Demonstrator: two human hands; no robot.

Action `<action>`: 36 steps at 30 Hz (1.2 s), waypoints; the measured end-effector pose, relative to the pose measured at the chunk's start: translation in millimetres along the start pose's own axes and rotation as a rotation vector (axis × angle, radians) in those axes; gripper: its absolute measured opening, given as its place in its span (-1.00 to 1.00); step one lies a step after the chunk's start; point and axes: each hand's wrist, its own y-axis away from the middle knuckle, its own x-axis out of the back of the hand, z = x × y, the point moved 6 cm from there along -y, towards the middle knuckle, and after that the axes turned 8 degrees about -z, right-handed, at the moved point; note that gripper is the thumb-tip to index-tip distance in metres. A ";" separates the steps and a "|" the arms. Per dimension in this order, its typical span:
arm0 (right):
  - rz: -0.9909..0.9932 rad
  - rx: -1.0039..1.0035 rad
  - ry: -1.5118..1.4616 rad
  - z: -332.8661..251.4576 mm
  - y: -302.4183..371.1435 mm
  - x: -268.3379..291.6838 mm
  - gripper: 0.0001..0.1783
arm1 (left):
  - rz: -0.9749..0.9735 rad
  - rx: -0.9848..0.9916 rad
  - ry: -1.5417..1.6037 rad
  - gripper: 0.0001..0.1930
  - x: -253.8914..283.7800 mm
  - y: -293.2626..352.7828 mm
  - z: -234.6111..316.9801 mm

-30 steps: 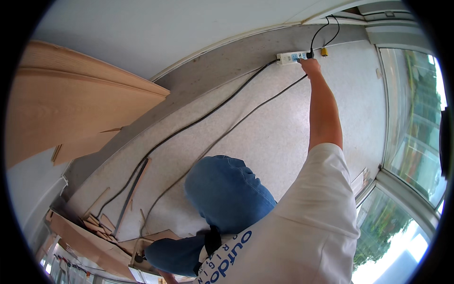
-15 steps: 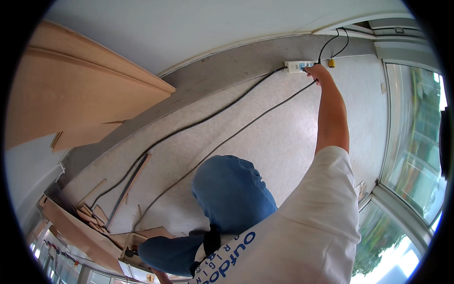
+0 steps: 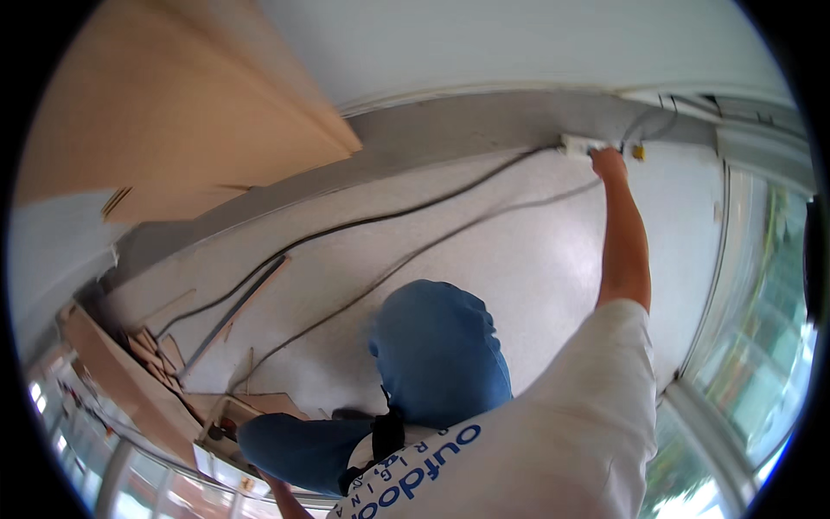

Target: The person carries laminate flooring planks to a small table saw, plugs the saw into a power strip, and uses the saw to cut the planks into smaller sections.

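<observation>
My right hand (image 3: 609, 163) is at the far right, its fingers closed at a white power strip (image 3: 573, 145) beside the wall base. A small dark plug (image 3: 594, 152) shows at its fingertips, partly hidden and blurred. A thin grey cord (image 3: 415, 253) runs across the floor from the lower left up to this hand. Just right of the hand sits a yellow plug (image 3: 639, 152). At the lower left, my left hand (image 3: 270, 481) is mostly hidden below my knee, next to a pale boxy machine (image 3: 226, 463); its fingers cannot be made out.
A thick black cable (image 3: 363, 222) curves across the floor to the strip. Large wooden boards (image 3: 173, 112) lean at the upper left. Wood offcuts (image 3: 154, 356) and a long dark strip (image 3: 233, 316) lie at the left. Glass panels (image 3: 752, 285) line the right side.
The view has shifted, so the strip and right hand appear farther right and lower. My right hand stays at the strip; the grey cord is bent more and blurred by motion.
</observation>
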 end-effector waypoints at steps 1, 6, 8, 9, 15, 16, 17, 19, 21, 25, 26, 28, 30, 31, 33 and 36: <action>0.012 0.148 0.174 -8.2 -6.2 -5.2 -0.70 | 0.014 0.010 0.070 -0.58 4.0 3.8 -5.7; 0.346 -0.199 -0.027 -23.4 -12.2 6.8 -0.55 | 0.018 0.052 0.486 -0.57 17.6 -24.5 -65.5; 0.426 -0.234 0.017 -115.0 50.8 22.0 -0.37 | 0.090 -0.010 0.532 -0.55 72.7 -5.4 -78.6; 0.857 0.020 0.164 -117.0 58.8 19.6 -0.36 | 0.073 -0.022 0.572 -0.52 81.7 -28.3 -119.8; 0.545 0.165 0.171 -258.2 194.9 77.8 -0.53 | 0.077 -0.075 0.466 -0.70 51.5 -20.3 -143.9; 0.576 0.250 0.198 -294.4 215.4 88.4 -0.57 | 0.052 -0.106 0.462 -0.70 44.9 -7.8 -158.2; 0.537 0.358 0.148 -323.6 232.1 95.0 -0.58 | 0.030 -0.019 0.546 -0.69 36.5 -3.0 -192.4; 0.499 0.579 0.072 -373.4 250.5 122.2 -0.60 | -0.026 0.126 0.711 -0.67 9.2 -3.7 -248.9; 0.492 0.792 0.013 -421.5 274.7 147.0 -0.63 | -0.071 0.110 0.739 -0.67 -4.5 -9.4 -263.7; 0.692 1.253 0.017 -546.1 373.0 226.0 -0.70 | -0.148 -0.037 0.731 -0.67 -24.6 -26.0 -274.3; 0.627 1.280 0.045 -594.5 432.8 244.9 -0.71 | -0.159 -0.053 0.733 -0.67 -27.4 -25.7 -282.7; 0.446 1.398 -0.065 -665.6 525.5 275.2 -0.73 | -0.196 -0.109 0.745 -0.67 -34.0 -38.7 -290.2; 0.251 1.446 -0.085 -730.4 652.2 272.3 -0.76 | -0.203 -0.164 0.748 -0.67 -28.0 -48.4 -297.1; 0.193 1.595 -0.085 -757.0 704.2 266.0 -0.76 | -0.201 -0.197 0.753 -0.67 -25.0 -54.5 -299.3; 0.167 1.822 0.023 -807.8 803.0 241.4 -0.77 | -0.163 -0.269 0.750 -0.67 -12.5 -64.4 -305.4; 0.314 2.014 0.292 -868.1 925.1 195.4 -0.76 | -0.110 -0.299 0.602 -0.68 6.1 -62.2 -313.9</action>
